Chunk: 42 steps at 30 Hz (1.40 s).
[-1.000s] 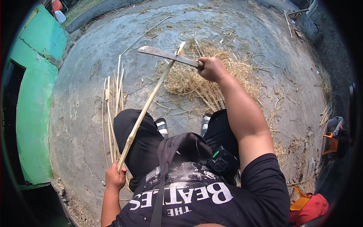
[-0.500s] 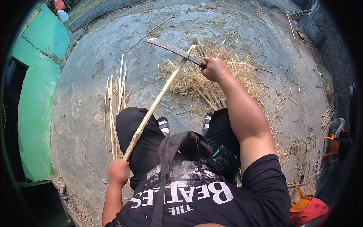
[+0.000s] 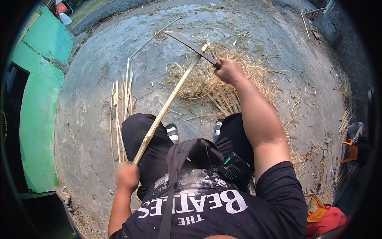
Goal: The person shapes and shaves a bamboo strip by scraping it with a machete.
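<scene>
Closed around the lower end of a long pale bamboo strip (image 3: 167,105) is my left hand (image 3: 127,175), beside my left knee. The strip slants up and away to the right across my left leg. My right hand (image 3: 230,71) grips the short wooden handle of a machete (image 3: 186,42). Its long, slightly curved blade points up to the left and crosses the strip just below the far tip, apparently touching it. Beyond and beneath that crossing lies a heap of curly bamboo shavings (image 3: 238,85).
Several thin bamboo strips (image 3: 118,119) lie left of my left leg. One long stick (image 3: 155,36) stretches across the concrete farther off. A green wall (image 3: 39,131) stands at the left. Orange and red objects (image 3: 326,221) sit at the lower right.
My right hand and the machete have shifted slightly right and nearer. The strip has moved a little right and up, along with my left hand.
</scene>
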Motion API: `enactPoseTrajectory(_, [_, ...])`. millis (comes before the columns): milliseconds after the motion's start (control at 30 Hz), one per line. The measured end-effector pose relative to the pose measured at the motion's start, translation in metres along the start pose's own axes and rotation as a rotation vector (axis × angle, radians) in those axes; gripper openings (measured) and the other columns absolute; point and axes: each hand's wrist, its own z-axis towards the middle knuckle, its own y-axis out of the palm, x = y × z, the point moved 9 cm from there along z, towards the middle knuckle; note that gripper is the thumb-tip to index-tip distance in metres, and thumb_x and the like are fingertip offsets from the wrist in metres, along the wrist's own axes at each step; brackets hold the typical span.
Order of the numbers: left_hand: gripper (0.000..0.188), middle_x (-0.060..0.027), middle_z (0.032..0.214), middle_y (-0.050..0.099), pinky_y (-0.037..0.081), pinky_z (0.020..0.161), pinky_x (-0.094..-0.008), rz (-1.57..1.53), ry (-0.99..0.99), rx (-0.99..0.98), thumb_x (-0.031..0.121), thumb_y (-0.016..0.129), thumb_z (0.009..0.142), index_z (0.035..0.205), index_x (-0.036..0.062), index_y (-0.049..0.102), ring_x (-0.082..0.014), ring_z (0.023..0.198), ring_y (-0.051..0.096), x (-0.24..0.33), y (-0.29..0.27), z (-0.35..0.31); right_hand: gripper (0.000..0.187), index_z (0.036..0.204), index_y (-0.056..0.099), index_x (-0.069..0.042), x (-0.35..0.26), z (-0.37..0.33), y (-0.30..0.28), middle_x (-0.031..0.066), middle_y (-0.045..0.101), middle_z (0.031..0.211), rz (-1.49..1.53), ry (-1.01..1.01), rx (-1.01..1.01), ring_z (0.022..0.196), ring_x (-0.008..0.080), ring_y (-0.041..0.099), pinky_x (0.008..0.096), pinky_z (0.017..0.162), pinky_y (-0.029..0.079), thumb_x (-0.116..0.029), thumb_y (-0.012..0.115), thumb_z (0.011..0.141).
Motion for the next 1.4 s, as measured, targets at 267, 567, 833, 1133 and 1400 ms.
enactPoseTrajectory(267, [0.046,-0.0242,0.072,0.063,0.048,0.058,-0.0565,-0.052,0.013,0.002,0.048,0.05,0.104,0.088,0.0049,0.055,-0.0513,0.07,0.063,-0.004,-0.005,-0.006,0.013,0.094,0.073,-0.016,-0.102,-0.047,0.009,0.0099,0.075,0.087,-0.323,-0.742,-0.078,0.083,0.0317,0.073,0.0462,0.078,0.058,-0.025,0.067,0.087])
enactPoseTrajectory(567, [0.051,-0.0212,0.067,0.063,0.048,0.056,-0.0539,-0.125,-0.045,-0.014,0.055,0.056,0.1,0.102,0.004,0.056,-0.048,0.067,0.065,-0.025,-0.007,-0.032,0.013,0.094,0.072,-0.015,-0.073,-0.021,0.007,0.0098,0.074,0.088,-0.162,-0.35,-0.024,0.087,0.0312,0.073,0.0462,0.078,0.058,-0.024,0.067,0.085])
enactPoseTrajectory(833, [0.039,-0.0203,0.068,0.066,0.05,0.058,-0.054,-0.009,-0.117,-0.021,0.04,0.069,0.093,0.108,0.0059,0.057,-0.0471,0.068,0.067,-0.026,-0.001,-0.028,0.014,0.092,0.07,-0.013,-0.043,-0.004,-0.011,0.0128,0.074,0.09,-0.102,-0.084,0.0,0.087,0.0319,0.073,0.047,0.078,0.057,-0.027,0.065,0.09])
enactPoseTrajectory(1133, [0.03,-0.0254,0.072,0.066,0.051,0.064,-0.0592,-0.015,-0.105,0.027,0.008,0.058,0.081,0.111,0.0082,0.059,-0.0503,0.07,0.065,-0.025,0.004,-0.02,0.013,0.089,0.07,-0.013,-0.062,-0.023,-0.005,0.0122,0.073,0.084,-0.105,-0.395,0.021,0.084,0.0337,0.072,0.0483,0.078,0.057,-0.025,0.067,0.086])
enactPoseTrajectory(1400, [0.036,-0.0281,0.077,0.067,0.051,0.067,-0.0611,0.039,-0.117,0.074,0.008,0.055,0.08,0.116,0.0089,0.058,-0.0517,0.072,0.065,-0.037,0.013,-0.022,0.011,0.085,0.065,-0.016,-0.101,-0.036,0.006,0.006,0.071,0.078,-0.257,-0.63,0.023,0.077,0.0281,0.072,0.0425,0.078,0.053,-0.023,0.071,0.079])
